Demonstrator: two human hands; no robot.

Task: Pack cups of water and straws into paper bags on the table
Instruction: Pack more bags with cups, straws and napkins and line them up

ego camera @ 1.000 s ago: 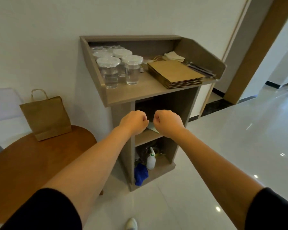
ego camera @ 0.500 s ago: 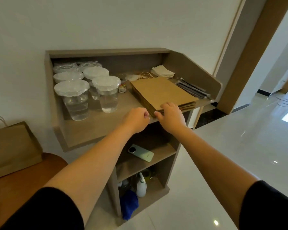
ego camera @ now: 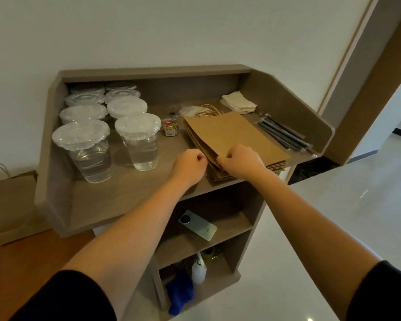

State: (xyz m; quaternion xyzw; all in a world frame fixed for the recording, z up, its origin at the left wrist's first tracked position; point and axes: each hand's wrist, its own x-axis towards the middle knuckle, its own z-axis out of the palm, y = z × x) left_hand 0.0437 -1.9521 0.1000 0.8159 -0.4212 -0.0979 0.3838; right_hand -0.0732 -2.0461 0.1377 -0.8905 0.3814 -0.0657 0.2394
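Both hands at the near left corner of a stack of flat brown paper bags (ego camera: 235,137) lying on the top shelf of a grey wooden stand (ego camera: 294,105). Right hand (ego camera: 240,162) curled, fingertips and thumb pinching the near edge of the topmost bag and peeling it up off the stack. Left hand (ego camera: 189,164) just beside it, fingers curled into a loose fist at the stack's corner; contact with the paper not clear from this angle. Twisted paper handles (ego camera: 206,111) showing at the far end of the stack. Left of the bags, lidded clear plastic cups of water: nearest cup (ego camera: 87,150) at the front left, second cup (ego camera: 140,141) just right of it, more lidded cups (ego camera: 107,105) in rows behind toward the back wall of the shelf. Small clear tub of coloured paper clips (ego camera: 169,127) between the cups and the bags. Folded white napkins (ego camera: 237,103) at the back right, and wrapped dark straws (ego camera: 283,134) in a bundle along the right side, just beside the stack. Lower shelf: pale green phone (ego camera: 197,228) lying flat. Bottom shelf: white squeeze bottle (ego camera: 198,269) and a blue cloth (ego camera: 180,291). Far left: an upright brown paper bag (ego camera: 9,205) standing on a round wooden table (ego camera: 21,262). Black sleeves on both arms at the lower edge.
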